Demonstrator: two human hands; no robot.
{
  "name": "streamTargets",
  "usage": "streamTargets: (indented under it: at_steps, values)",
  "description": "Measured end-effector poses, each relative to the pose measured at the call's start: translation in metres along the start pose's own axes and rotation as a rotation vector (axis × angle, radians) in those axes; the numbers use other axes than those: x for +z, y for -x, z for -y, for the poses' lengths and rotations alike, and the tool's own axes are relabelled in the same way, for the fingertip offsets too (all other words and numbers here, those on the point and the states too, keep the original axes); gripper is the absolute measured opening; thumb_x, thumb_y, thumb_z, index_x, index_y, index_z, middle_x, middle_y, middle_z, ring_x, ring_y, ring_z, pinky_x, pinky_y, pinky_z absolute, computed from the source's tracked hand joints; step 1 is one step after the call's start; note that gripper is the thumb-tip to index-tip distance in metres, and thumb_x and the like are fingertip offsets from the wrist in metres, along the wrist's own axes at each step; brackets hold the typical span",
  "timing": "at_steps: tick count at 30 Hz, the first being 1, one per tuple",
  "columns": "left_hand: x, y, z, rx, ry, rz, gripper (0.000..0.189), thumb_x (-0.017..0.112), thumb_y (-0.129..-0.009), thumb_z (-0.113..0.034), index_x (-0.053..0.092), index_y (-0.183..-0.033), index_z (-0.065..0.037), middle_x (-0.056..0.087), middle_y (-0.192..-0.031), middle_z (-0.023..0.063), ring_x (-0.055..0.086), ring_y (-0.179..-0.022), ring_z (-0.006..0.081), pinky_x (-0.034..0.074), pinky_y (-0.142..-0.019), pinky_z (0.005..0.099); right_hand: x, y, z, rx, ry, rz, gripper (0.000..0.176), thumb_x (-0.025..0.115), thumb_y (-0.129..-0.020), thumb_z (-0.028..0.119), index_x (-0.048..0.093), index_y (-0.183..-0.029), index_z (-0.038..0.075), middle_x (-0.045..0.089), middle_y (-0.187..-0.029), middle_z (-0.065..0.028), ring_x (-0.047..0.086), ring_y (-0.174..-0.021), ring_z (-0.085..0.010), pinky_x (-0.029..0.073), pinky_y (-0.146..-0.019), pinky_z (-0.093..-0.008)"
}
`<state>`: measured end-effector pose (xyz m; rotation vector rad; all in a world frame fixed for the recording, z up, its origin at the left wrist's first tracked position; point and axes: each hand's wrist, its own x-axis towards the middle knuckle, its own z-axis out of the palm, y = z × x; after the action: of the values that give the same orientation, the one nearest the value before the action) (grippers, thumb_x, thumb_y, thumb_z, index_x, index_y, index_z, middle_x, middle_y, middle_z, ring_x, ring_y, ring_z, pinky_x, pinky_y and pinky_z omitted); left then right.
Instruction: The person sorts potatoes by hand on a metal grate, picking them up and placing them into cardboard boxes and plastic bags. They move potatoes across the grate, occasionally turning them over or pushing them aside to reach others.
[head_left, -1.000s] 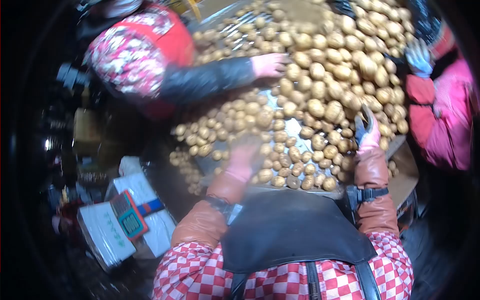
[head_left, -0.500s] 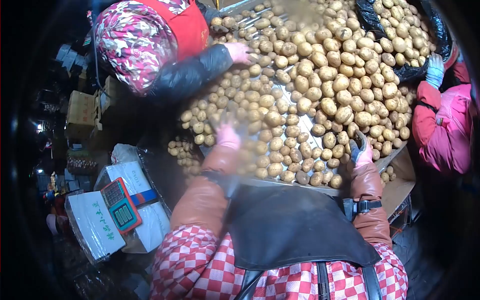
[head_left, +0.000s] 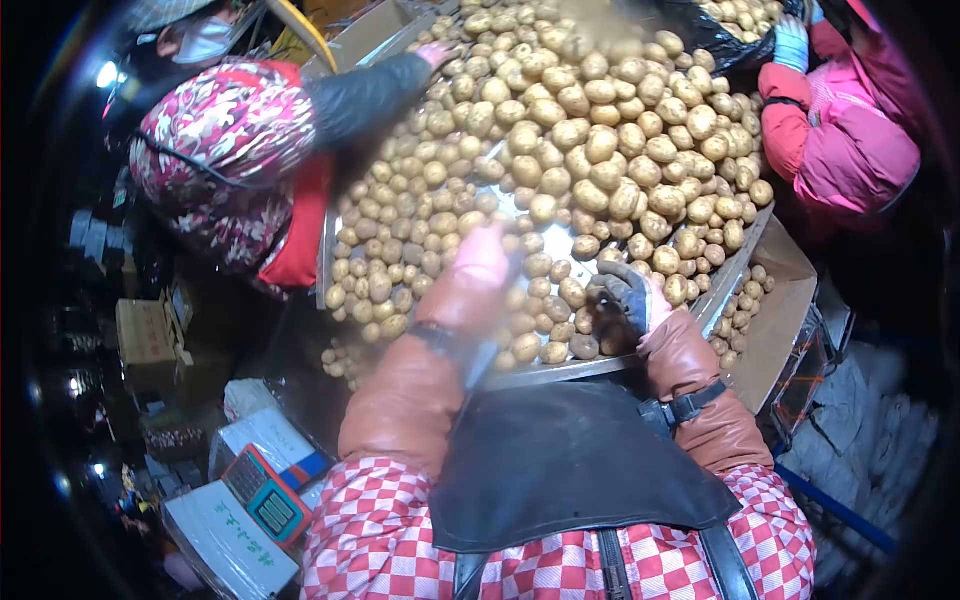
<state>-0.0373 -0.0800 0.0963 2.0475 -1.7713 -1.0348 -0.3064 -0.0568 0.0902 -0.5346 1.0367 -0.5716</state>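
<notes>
Many potatoes (head_left: 600, 145) are heaped on a metal-edged sorting table (head_left: 560, 375) in front of me. My left hand (head_left: 482, 255), in a pink glove, reaches over the smaller potatoes left of centre. Motion smears its fingers, so I cannot see whether it holds anything. Close to the table's near edge, my right hand (head_left: 630, 298), in a glove with dark fingers, is bent down over potatoes. Its fingers look slightly apart, with a dark shadow under them and no held potato visible.
Across on the left, a co-worker's hand (head_left: 436, 55) touches the heap. Another person's gloved hand (head_left: 791, 45) is at a black bag (head_left: 715, 45) of potatoes. A cardboard box (head_left: 780, 300) holding potatoes stands right; a scale (head_left: 266, 497) sits lower left on wrapped white boxes.
My view has shifted. My right hand has moved left and inward along the near edge. My left hand is still over the smaller potatoes. The left co-worker's arm reaches farther back.
</notes>
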Motion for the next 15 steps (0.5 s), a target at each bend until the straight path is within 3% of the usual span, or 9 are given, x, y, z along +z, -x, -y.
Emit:
streamTargets:
  at_steps: [1, 3, 5, 6, 8, 9, 11, 13, 15]
  values:
    - [-0.014, 0.015, -0.034, -0.077, 0.168, 0.050, 0.048, 0.069, -0.090, -0.029, 0.058, -0.135, -0.018, 0.066, -0.115, 0.0172, 0.067, -0.103, 0.0302, 0.054, -0.088, 0.0422, -0.004, -0.002, -0.001, 0.030, -0.083, 0.083, 0.040, 0.060, -0.098, 0.020, 0.051, -0.136, 0.013, 0.062, -0.122, -0.0080, 0.061, -0.111, -0.0222, 0.052, -0.093, -0.0378]
    - [0.018, 0.008, -0.040, 0.138, 0.117, 0.039, 0.048, 0.067, -0.091, -0.025, 0.056, -0.137, -0.017, 0.063, -0.121, 0.0196, 0.063, -0.112, 0.0327, 0.050, -0.097, 0.0415, 0.011, 0.014, 0.004, -0.077, -0.237, 0.044, 0.046, 0.057, -0.100, 0.034, 0.046, -0.141, 0.018, 0.056, -0.135, -0.0074, 0.056, -0.119, -0.0219, 0.051, -0.099, -0.0391]
    - [0.028, 0.004, -0.067, 0.407, 0.008, 0.050, 0.047, 0.065, -0.092, -0.023, 0.055, -0.138, -0.015, 0.061, -0.125, 0.0203, 0.060, -0.116, 0.0333, 0.048, -0.103, 0.0408, -0.003, 0.004, -0.009, -0.434, 0.175, 0.128, 0.048, 0.059, -0.098, 0.024, 0.044, -0.142, 0.015, 0.055, -0.138, -0.0069, 0.051, -0.127, -0.0189, 0.047, -0.104, -0.0387]
    - [0.019, 0.005, -0.092, 0.309, 0.059, 0.097, 0.047, 0.058, -0.092, -0.017, 0.055, -0.138, -0.024, 0.046, -0.142, 0.0243, 0.055, -0.121, 0.0413, 0.046, -0.104, 0.0431, -0.012, -0.001, -0.012, -0.610, 0.391, 0.163, 0.050, 0.060, -0.097, 0.019, 0.044, -0.143, 0.014, 0.055, -0.139, -0.0067, 0.049, -0.130, -0.0175, 0.044, -0.107, -0.0385]
    - [0.026, -0.010, -0.109, 0.303, -0.129, -0.094, 0.045, 0.057, -0.092, -0.017, 0.056, -0.136, -0.023, 0.046, -0.140, 0.0266, 0.057, -0.117, 0.0423, 0.049, -0.099, 0.0433, -0.031, -0.005, -0.002, -0.371, 0.284, 0.044, 0.045, 0.061, -0.096, 0.014, 0.047, -0.138, 0.011, 0.062, -0.131, -0.0063, 0.057, -0.122, -0.0174, 0.045, -0.107, -0.0352]
    - [0.030, -0.019, -0.117, 0.297, -0.219, -0.193, 0.044, 0.056, -0.092, -0.017, 0.057, -0.135, -0.023, 0.046, -0.139, 0.0278, 0.059, -0.114, 0.0428, 0.050, -0.097, 0.0435, -0.040, -0.007, 0.000, -0.300, 0.037, 0.062, 0.041, 0.059, -0.097, 0.019, 0.049, -0.136, 0.009, 0.063, -0.128, -0.0080, 0.059, -0.118, -0.0196, 0.049, -0.099, -0.0369]
    - [0.040, -0.055, -0.120, 0.264, -0.271, -0.082, 0.040, 0.060, -0.090, -0.022, 0.059, -0.130, -0.021, 0.047, -0.135, 0.0310, 0.063, -0.102, 0.0418, 0.053, -0.089, 0.0452, -0.053, -0.009, 0.009, -0.169, -0.487, 0.054, 0.038, 0.053, -0.101, 0.029, 0.054, -0.131, 0.006, 0.064, -0.122, -0.0115, 0.063, -0.109, -0.0240, 0.057, -0.085, -0.0404]
    - [0.052, -0.088, -0.112, 0.267, -0.303, 0.033, 0.040, 0.062, -0.089, -0.024, 0.060, -0.129, -0.021, 0.048, -0.133, 0.0314, 0.065, -0.097, 0.0409, 0.053, -0.086, 0.0461, -0.070, -0.018, 0.012, -0.051, -0.736, -0.017, 0.048, 0.053, -0.100, 0.047, 0.056, -0.128, 0.008, 0.066, -0.110, -0.0136, 0.064, -0.104, -0.0326, 0.058, -0.079, -0.0487]
    - [0.055, -0.098, -0.114, 0.194, -0.338, 0.029, 0.035, 0.064, -0.088, -0.026, 0.064, -0.122, -0.021, 0.051, -0.132, 0.0254, 0.063, -0.105, 0.0394, 0.051, -0.092, 0.0447, -0.067, -0.006, 0.030, -0.164, -0.440, -0.180, 0.042, 0.050, -0.103, 0.038, 0.056, -0.129, 0.007, 0.064, -0.108, -0.0117, 0.065, -0.099, -0.0275, 0.059, -0.079, -0.0441]
